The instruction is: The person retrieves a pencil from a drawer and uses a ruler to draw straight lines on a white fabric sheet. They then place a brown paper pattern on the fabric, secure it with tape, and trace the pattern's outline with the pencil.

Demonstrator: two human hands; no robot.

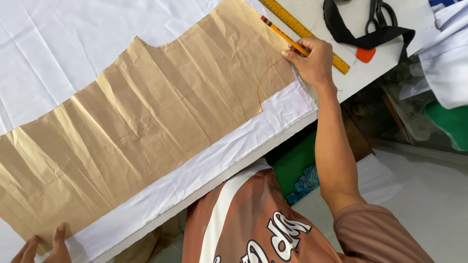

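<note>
Hands first, going L to R: left hand [46, 246] sits at the bottom-left corner of the frame, fingers spread flat, pressing down the near end of a long creased brown paper pattern [146, 122]; holds nothing. Pattern lies diagonally across white fabric [58, 44] that covers the table [380, 53], running from lower left up to upper right, w/ a curved cut-out at its right end. Near edge of the fabric shows as a white strip along the table edge, just past the person's brown-and-white shirt [253, 224]. Right hand [312, 61] is at the pattern's upper-right end, fingers pinched shut on an orange pencil [285, 35], tip prob. touching paper or fabric there, though the fingers hide it. Just beyond the hand lies a yellow ruler [297, 27], angled the same way as the pencil. Further R on the bare table: a black strap [351, 34], black-handled scissors [378, 12] and a small orange piece [365, 54], close together.
</note>
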